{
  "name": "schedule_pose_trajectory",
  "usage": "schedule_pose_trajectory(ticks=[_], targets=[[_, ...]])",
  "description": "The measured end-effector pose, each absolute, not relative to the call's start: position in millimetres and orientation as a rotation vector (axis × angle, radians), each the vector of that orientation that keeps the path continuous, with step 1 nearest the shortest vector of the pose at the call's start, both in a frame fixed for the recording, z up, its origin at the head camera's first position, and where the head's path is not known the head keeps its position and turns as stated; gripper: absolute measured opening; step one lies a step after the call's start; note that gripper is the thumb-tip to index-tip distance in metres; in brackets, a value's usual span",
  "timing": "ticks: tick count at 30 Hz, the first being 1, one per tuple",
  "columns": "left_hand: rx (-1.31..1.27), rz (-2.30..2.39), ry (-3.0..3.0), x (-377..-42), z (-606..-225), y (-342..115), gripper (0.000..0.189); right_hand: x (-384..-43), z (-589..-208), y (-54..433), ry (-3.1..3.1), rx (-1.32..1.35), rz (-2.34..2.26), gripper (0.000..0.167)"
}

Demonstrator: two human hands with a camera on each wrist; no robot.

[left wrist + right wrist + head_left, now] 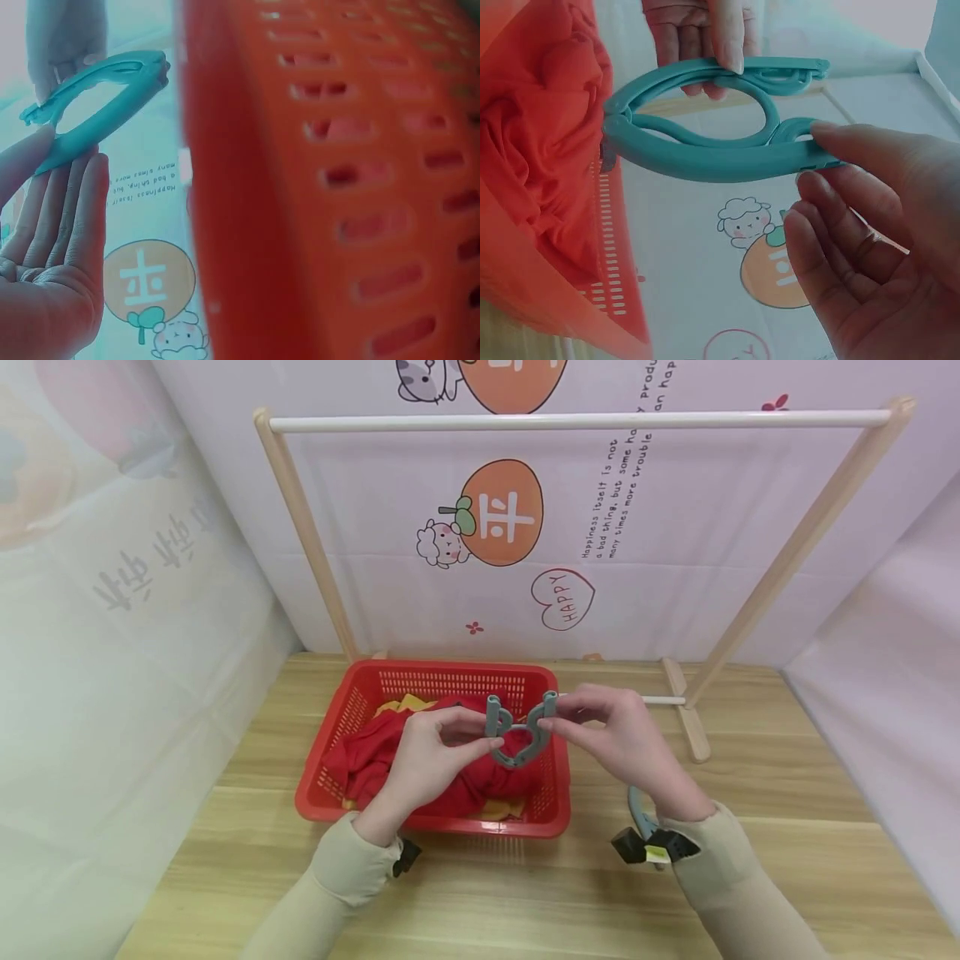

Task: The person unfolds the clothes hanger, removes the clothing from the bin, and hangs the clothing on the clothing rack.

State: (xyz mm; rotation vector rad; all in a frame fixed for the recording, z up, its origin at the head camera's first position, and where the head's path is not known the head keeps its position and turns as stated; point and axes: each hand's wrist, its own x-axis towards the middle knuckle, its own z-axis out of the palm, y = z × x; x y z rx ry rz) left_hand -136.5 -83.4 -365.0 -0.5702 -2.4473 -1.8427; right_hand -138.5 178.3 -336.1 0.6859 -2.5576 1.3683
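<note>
A grey-green folding clothes hanger (492, 717) is raised above the front of the scene, folded with its two arms close together. My left hand (431, 756) pinches one arm between thumb and fingers, and my right hand (626, 739) pinches the other. In the right wrist view, the hanger (720, 163) shows its hinge end pointing toward the basket and a rounded loop between the arms. Below and behind the hands, a red plastic basket (432, 828) holds crumpled red clothes (450, 777) and some yellow cloth (408, 702).
A clothes rack with a white top rail (577, 421) and wooden posts (802, 543) stands behind the basket. Another blue-grey hanger (637, 810) lies on the wooden table (525, 902), partly hidden under my right wrist. Printed white cloth (390, 527) hangs around the table.
</note>
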Motion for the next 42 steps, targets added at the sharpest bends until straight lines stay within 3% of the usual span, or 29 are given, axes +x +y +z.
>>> schedule_pose_trajectory(ticks=[17, 42], targets=[[-0.501, -2.096, -2.520, -146, -370, -80, 0.030, -155, -354, 182, -2.610, 0.417, 1.856, 0.030], [-0.501, -1.975, -2.431, -156, -362, -99, 0.021, -157, -359, 191, -2.428, 0.482, 1.839, 0.016]])
